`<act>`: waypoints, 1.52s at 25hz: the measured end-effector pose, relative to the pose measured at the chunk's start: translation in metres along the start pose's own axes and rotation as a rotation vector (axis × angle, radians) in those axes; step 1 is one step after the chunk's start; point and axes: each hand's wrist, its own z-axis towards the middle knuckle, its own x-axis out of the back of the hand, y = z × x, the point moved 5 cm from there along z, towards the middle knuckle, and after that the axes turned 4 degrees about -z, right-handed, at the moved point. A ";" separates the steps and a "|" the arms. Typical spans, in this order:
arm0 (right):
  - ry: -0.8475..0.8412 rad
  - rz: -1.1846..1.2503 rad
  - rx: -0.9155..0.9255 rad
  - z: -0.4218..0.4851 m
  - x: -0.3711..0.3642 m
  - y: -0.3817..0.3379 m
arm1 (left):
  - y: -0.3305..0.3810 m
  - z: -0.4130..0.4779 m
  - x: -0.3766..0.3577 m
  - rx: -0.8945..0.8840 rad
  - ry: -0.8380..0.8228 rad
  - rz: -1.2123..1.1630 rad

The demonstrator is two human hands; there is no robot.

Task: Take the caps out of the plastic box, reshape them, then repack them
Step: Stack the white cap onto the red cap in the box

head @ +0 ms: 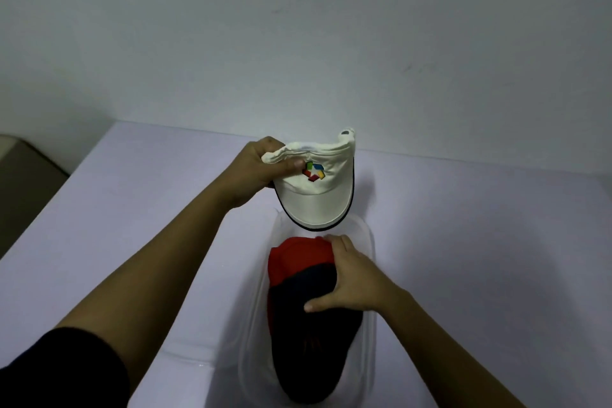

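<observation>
A white cap [316, 195] with a coloured logo hangs above the far end of the clear plastic box [370, 358]. My left hand [261, 170] grips its crumpled crown, brim pointing toward me. Inside the box lie a red cap [291, 257] and, overlapping it, a dark navy cap [311, 341]. My right hand [352, 278] rests on these two caps, fingers over the red one and thumb on the navy one.
The box stands on a white table [139, 225] that runs to a pale wall [298, 43] behind. A dark piece of furniture [23, 182] sits beyond the table's left edge.
</observation>
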 end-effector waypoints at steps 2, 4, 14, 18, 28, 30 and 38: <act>0.037 -0.067 0.085 -0.010 -0.003 -0.009 | -0.011 0.003 -0.002 -0.015 -0.012 0.044; 0.066 -0.119 0.137 -0.019 -0.005 -0.014 | -0.018 0.007 -0.005 -0.032 -0.026 0.120; 0.130 -0.200 0.183 -0.027 -0.006 -0.017 | -0.075 -0.003 -0.042 0.149 -0.393 0.450; 0.110 -0.154 0.173 -0.029 -0.005 -0.014 | -0.103 -0.015 -0.044 0.335 -0.361 0.306; 0.281 -0.376 -0.001 0.022 0.028 0.063 | -0.113 -0.007 -0.051 0.233 -0.465 0.678; 0.317 -0.465 -0.020 0.031 0.033 0.064 | -0.110 -0.001 -0.047 0.049 -0.475 0.983; 0.316 -0.609 -0.147 0.060 0.030 0.060 | -0.130 0.011 -0.054 0.177 -0.316 1.285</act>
